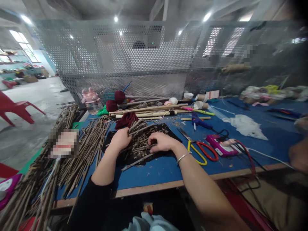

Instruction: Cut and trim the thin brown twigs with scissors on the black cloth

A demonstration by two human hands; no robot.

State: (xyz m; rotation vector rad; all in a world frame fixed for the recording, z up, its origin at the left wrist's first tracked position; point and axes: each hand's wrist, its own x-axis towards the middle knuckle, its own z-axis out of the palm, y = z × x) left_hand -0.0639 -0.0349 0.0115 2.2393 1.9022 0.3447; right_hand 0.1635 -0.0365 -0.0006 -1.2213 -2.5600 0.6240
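Twig pile (141,141): short, dry, brown, tangled; both hands on it

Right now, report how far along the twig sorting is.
Done: nothing clearly finished shows. In hand: left hand and right hand both rest in the heap of short twigs on the black cloth. Left: a large pile of long sticks lies untouched; scissors lie idle.

No legible text, labels, brands or numbers anywhere; print on small items too blurred.
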